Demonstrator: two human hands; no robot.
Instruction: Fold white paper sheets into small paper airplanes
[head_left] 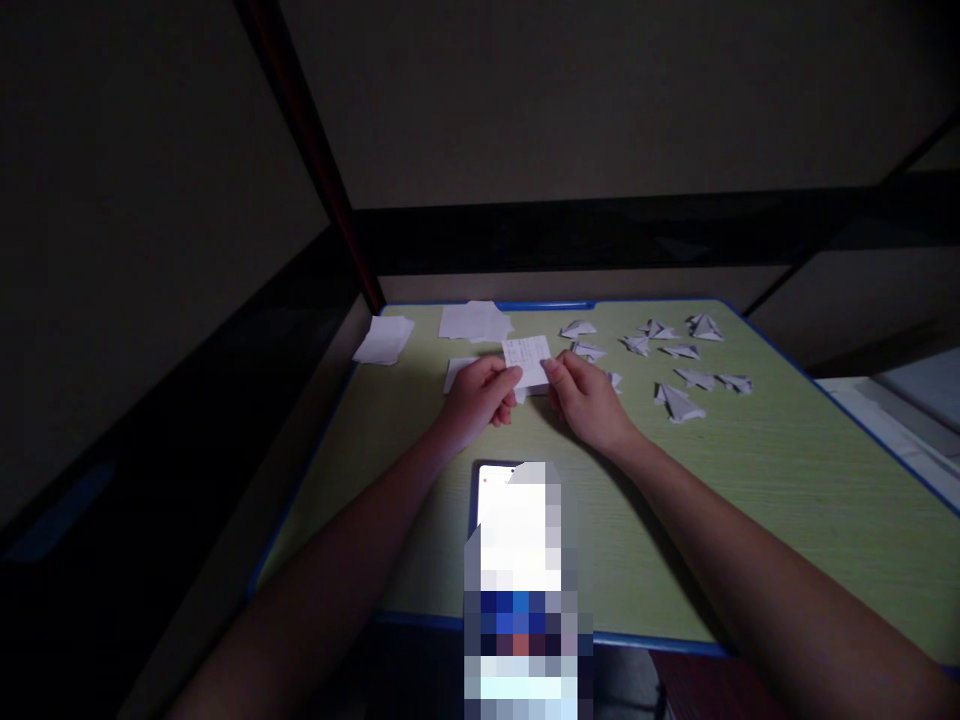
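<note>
A small white sheet of paper [528, 358] with rows of writing or print is held up over the middle of the table. My left hand [482, 390] pinches its lower left side between thumb and curled fingers. At its right edge, my right hand [589, 395] grips it with the thumb on top. Beneath and behind the hands lies more white paper [456, 374], partly hidden. Several folded paper shapes [679, 403] are scattered to the right of my right hand.
A stack of white paper [474, 321] lies at the table's far side, another paper stack [384, 340] at the far left corner. A lit phone [491, 490], partly pixelated, is near the front edge. The green table [787, 500] has a blue rim; walls stand behind and left.
</note>
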